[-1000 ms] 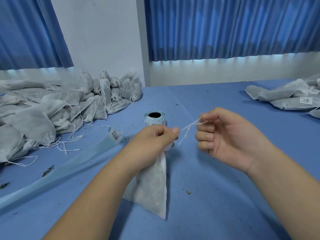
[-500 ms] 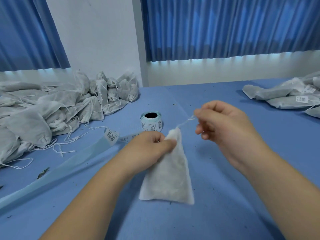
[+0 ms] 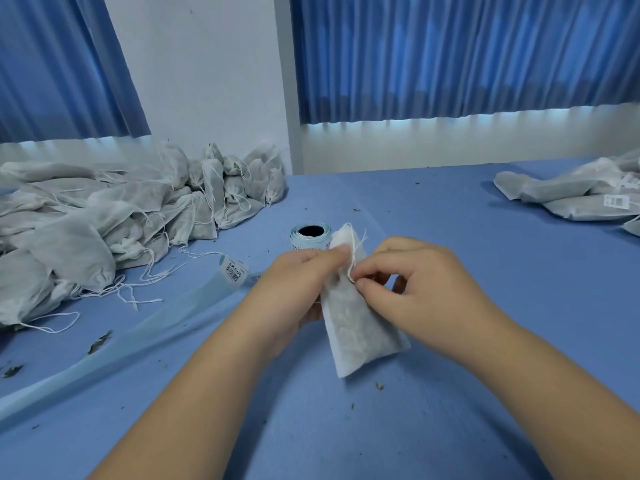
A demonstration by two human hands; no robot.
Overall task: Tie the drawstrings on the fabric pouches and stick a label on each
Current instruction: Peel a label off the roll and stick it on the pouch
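Note:
A white fabric pouch [image 3: 360, 327] with dark filling lies slanted on the blue table, its gathered neck pointing away from me. My left hand [image 3: 294, 285] grips the pouch near its neck from the left. My right hand [image 3: 412, 282] pinches the thin white drawstring [image 3: 354, 258], which loops over the neck. A roll of labels [image 3: 309, 236] stands just behind the pouch; its backing strip [image 3: 138, 327] runs toward the lower left with a barcode label [image 3: 233, 270] on it.
A big heap of grey-white pouches [image 3: 114, 216] with loose strings covers the table's left side. Labelled pouches [image 3: 585, 195] lie at the far right. Small dried leaf bits are scattered on the blue cloth [image 3: 450, 237].
The pouch has gone from hanging upright to lying slanted on the table. My right hand has come down and in from the pulled-out string to the pouch's neck.

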